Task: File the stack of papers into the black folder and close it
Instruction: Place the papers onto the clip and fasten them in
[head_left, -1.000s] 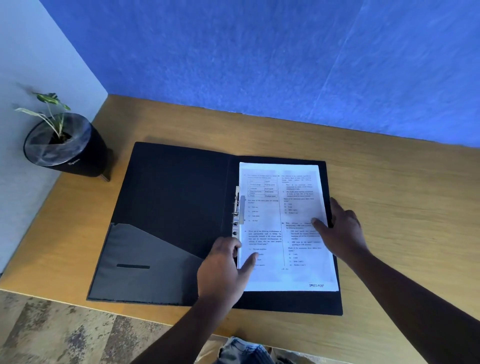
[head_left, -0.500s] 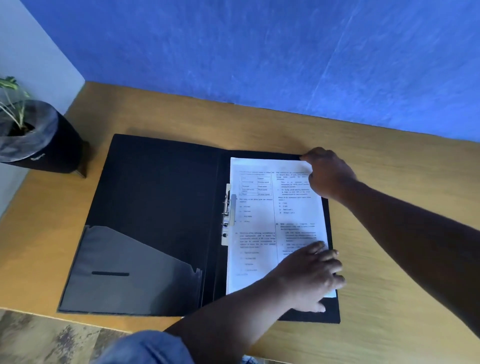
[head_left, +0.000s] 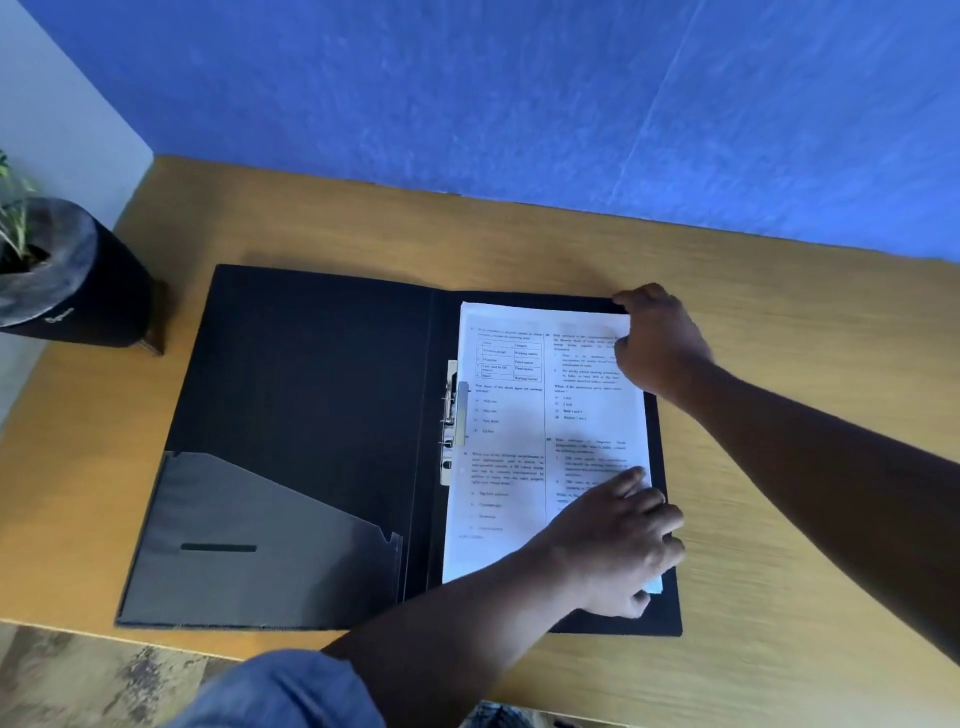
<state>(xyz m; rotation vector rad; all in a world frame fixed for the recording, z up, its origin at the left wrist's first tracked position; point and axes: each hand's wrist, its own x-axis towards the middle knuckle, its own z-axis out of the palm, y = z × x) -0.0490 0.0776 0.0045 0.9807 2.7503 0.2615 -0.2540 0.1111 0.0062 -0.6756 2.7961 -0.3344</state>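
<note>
The black folder (head_left: 311, 364) lies open and flat on the wooden desk (head_left: 810, 322). The stack of printed papers (head_left: 504, 452) rests on its right half, its left edge at the metal clip (head_left: 453, 415) by the spine. My left hand (head_left: 618, 540) lies palm down on the stack's near right corner, fingers spread across the paper's right edge. My right hand (head_left: 660, 343) is at the far right corner, with thumb and bent fingers closed on the papers' corner.
A clear pocket (head_left: 249, 530) sits on the folder's left inner cover. A black pot with a small plant (head_left: 78, 280) stands at the desk's left edge. A blue wall (head_left: 519, 104) runs along the back. The desk's near edge is just below the folder.
My left hand crossed from the spine to the stack's near right corner. My right hand went from the right edge up to the far right corner. In the last half second both stayed put.
</note>
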